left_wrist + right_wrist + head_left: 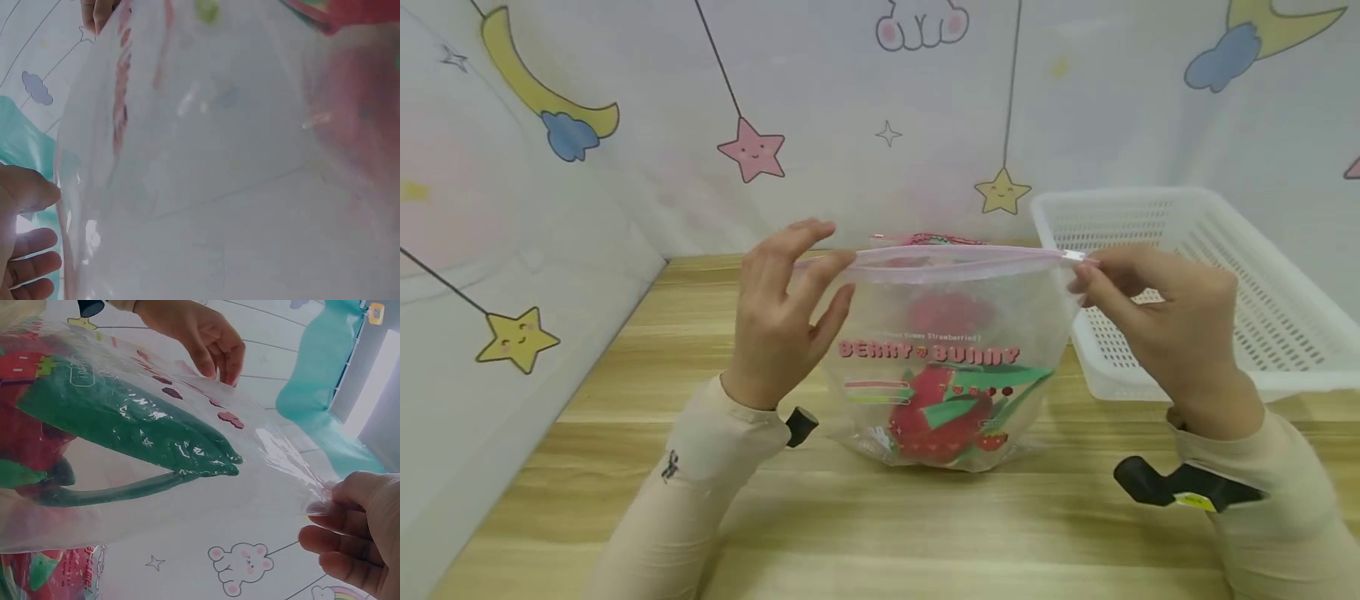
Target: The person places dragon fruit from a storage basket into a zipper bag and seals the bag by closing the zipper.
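A clear zip bag [880, 425] printed "BERRY BUNNY" stands upright on the table, its pink-edged top partly parted. Inside it show a red item with green leaf-like parts [125, 425] and a blurred pink-red shape [951, 312] higher up. My right hand [1180, 317] pinches the right end of the zip top, beside the white slider [1072, 256]. At the left end, my left hand [782, 317] has its fingers spread loosely, with thumb and index tip apart near the edge. The left wrist view shows its thumb [34, 189] right at the bag's rim.
A white slotted plastic basket [1285, 275] stands at the right, behind my right hand. Another red and green printed package [69, 572] lies behind the bag, mostly hidden in the head view. A wall cloth with stars and moons [850, 108] borders the wooden table [850, 533].
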### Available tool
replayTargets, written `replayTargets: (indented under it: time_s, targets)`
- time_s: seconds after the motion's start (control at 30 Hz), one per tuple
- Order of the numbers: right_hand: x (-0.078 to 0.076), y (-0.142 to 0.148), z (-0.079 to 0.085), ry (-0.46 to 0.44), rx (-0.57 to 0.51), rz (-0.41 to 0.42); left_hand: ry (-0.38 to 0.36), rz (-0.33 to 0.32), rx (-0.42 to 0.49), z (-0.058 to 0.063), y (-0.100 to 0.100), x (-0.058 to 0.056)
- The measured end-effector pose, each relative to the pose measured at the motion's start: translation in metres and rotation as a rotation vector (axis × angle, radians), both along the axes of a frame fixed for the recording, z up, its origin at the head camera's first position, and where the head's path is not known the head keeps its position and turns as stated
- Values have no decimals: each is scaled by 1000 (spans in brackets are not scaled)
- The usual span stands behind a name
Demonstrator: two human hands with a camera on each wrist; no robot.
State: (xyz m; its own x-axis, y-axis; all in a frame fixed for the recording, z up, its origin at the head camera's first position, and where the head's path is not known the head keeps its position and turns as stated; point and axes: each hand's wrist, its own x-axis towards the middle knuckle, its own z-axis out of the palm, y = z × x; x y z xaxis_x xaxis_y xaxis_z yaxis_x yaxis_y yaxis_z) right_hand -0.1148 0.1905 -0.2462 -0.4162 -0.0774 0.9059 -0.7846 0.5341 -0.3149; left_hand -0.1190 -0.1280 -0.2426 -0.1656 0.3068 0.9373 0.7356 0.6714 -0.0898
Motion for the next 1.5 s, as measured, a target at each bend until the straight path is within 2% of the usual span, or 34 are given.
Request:
replayTargets:
  time_s: [0.23, 0.4, 0.53, 0.63, 0.83, 0.93, 1.17, 1.33, 1.5]
  targets:
    - [2, 0, -3, 7, 0, -2, 63, -38, -224, 12, 32, -5]
    - [2, -3, -4, 4, 22, 16, 90, -55, -298, 16, 48, -6]
    - [3, -5, -3, 9, 56, 23, 82, -69, -345, 19, 58, -6]
    - [4, -6, -3, 20, 88, 19, 42, -77, -387, 24, 66, -7]
    - [8, -7, -2, 70, 120, 7, -131, -98, -487, 35, 85, -8]
    - [10, -7, -2, 94, 135, -2, -179, -104, -536, 39, 95, -10]
    - [13, -8, -3, 157, 187, -64, -92, -107, -567, 41, 110, -17]
    - [12, -9, -2, 180, 179, -46, -37, -141, -559, 42, 114, -18]
    - [12, -11, -2, 195, 173, -23, -40, -191, -595, 49, 115, -17]
